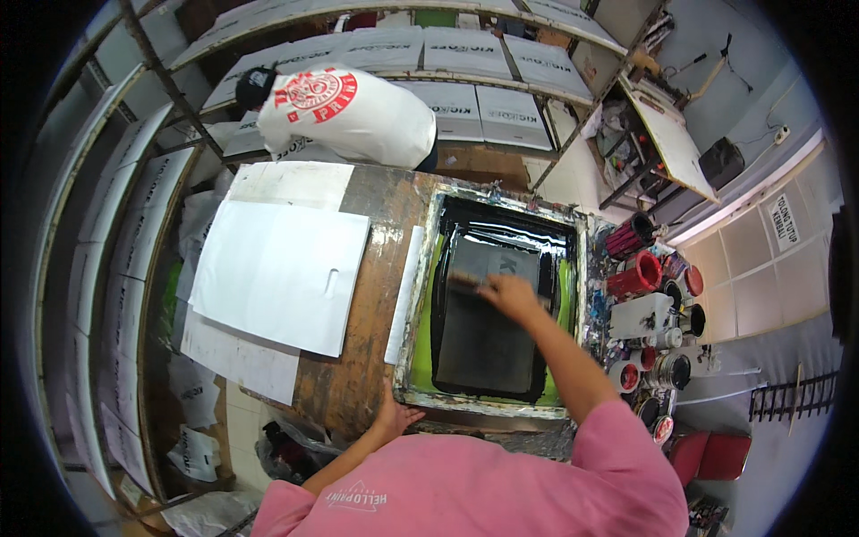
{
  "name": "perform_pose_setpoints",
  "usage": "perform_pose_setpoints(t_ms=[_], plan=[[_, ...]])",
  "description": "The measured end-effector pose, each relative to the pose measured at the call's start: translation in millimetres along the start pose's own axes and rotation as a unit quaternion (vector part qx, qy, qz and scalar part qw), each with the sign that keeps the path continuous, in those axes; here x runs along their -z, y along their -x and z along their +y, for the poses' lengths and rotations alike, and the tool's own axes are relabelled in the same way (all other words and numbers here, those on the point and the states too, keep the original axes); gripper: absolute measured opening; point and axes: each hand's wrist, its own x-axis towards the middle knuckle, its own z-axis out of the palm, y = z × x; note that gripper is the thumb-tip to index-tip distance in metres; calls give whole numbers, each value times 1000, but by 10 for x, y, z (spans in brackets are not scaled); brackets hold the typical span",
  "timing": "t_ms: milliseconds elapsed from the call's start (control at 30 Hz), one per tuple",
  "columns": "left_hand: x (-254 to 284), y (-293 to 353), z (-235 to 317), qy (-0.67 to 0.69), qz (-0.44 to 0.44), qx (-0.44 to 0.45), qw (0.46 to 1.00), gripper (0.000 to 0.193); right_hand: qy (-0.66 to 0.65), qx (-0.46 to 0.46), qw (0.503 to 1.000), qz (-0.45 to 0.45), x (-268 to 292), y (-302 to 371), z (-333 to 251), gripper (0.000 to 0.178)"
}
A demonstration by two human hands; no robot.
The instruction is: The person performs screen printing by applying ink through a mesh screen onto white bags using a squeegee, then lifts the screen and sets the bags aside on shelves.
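With my right hand (512, 295) I'm clamping my fingers around the right end of a brown, wood-coloured squeegee bar (463, 279), probably for firm control. The bar is lying over the dark, ink-covered mesh (483, 349) within a paint-spattered rectangular frame (488, 405), whose raised rim is presumably containing the glossy ink. My left hand (394, 417) is resting beside the frame's near left corner, at the brown wooden table's (335, 394) edge, thumb and fingers apart, perhaps for steadying; I cannot tell whether it is pressing. A flat white slotted sheet (277, 277) is lying leftward, likely to stay clean, while a round red paint pot (635, 276) is standing rightward, seemingly for easy reach.
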Motion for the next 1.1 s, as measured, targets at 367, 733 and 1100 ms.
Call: perform_pose_setpoints(t_ms=[367, 733, 1100], plan=[[-49, 14, -66, -23, 43, -71, 996, 116, 24, -12, 1000, 10, -166, 2252, -1084, 35], [-1150, 1551, 917, -23, -219, -331, 917, 91, 150, 21, 944, 292, 1649, 1784, -1701, 39], [-670, 40, 176, -784, 241, -328, 469, 106, 139, 45, 922, 360, 2658, 1039, -1633, 40]])
